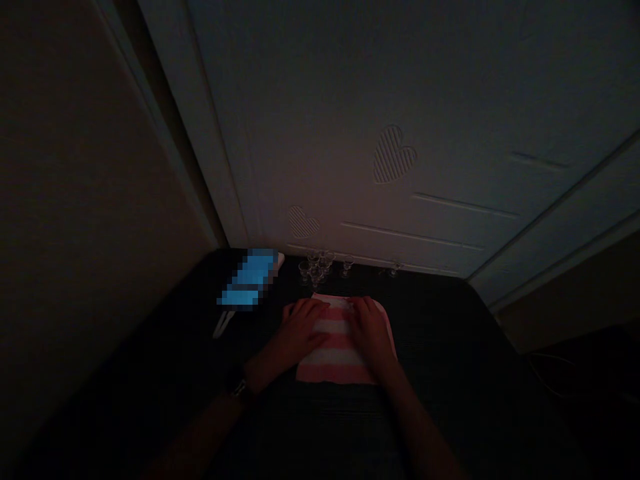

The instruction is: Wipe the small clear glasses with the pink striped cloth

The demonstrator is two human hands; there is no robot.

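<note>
A pink and white striped cloth (337, 353) lies on the dark table in the dim head view. My left hand (300, 330) rests on the cloth's left side, its fingers spread over the upper left part. On the right side of the cloth lies my right hand (370, 330), palm down, with its fingertips near the top edge. Both hands are open and touch the cloth; neither grips it visibly. Just beyond the cloth stands a cluster of small clear glasses (316, 267).
At the back left lies a lit device (253, 277) with a blurred screen and a white cable (223, 323). Another small glass (347, 267) and a glass piece (394, 269) sit along the table's back edge. A panel (350, 167) with raised hearts rises behind the table (440, 360).
</note>
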